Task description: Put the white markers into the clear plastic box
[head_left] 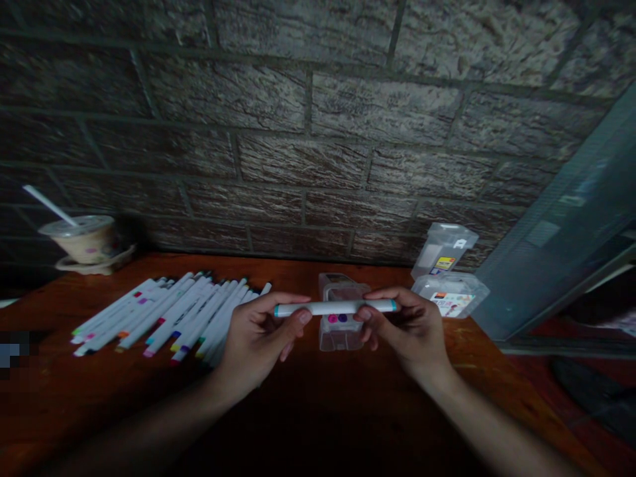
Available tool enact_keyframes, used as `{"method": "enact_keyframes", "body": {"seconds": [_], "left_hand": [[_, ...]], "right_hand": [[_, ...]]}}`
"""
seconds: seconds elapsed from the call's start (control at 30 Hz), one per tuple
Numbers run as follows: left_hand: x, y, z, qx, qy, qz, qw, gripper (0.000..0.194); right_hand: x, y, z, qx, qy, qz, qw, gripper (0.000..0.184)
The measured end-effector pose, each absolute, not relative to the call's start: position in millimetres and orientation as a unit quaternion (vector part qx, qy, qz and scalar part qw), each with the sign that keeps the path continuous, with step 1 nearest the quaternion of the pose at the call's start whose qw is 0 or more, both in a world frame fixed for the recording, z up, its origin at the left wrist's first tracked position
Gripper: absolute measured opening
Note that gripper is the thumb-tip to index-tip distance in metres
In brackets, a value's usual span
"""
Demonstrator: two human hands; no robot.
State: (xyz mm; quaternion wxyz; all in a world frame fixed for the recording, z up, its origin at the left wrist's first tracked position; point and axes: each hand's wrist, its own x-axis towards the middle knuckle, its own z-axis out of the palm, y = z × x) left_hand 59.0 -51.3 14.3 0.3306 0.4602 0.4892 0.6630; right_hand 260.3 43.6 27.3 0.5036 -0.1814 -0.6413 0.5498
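A white marker (335, 307) with teal ends is held level in front of me, between both hands. My left hand (263, 331) pinches it near its left end with thumb and fingers. Near the right end, my right hand (405, 328) grips it the same way. Behind and below the marker stands a clear plastic case (341, 339), partly hidden by it; a pink and a purple round end show inside. To the left, a pile of white markers (169, 315) with coloured ends lies on the wooden table (308, 411), partly covered by my left hand.
A lidded drink cup (84, 242) with a straw sits in a holder at the back left. Clear plastic containers (450, 291) with labels stand at the back right. A stone-block wall (318, 159) rises behind the table, and a glass panel (556, 218) borders the right side.
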Motion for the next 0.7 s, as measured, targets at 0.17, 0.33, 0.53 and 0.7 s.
{"method": "enact_keyframes", "body": {"seconds": [0.17, 0.33, 0.53, 0.7], "left_hand": [[58.4, -49.9, 14.6, 0.472, 0.499, 0.663, 0.296, 0.016], [57.4, -50.1, 11.3, 0.488, 0.485, 0.663, 0.297, 0.015], [56.6, -50.9, 11.9, 0.493, 0.474, 0.665, 0.301, 0.016], [55.6, -51.7, 10.6, 0.495, 0.466, 0.664, 0.311, 0.018]], "right_hand": [[261.3, 43.7, 27.5, -0.187, -0.652, 0.544, 0.494, 0.011], [262.1, 44.8, 27.1, -0.19, -0.653, 0.545, 0.49, 0.011], [261.6, 44.4, 27.7, -0.194, -0.652, 0.549, 0.486, 0.011], [262.1, 45.2, 26.9, -0.195, -0.648, 0.554, 0.486, 0.013]]}}
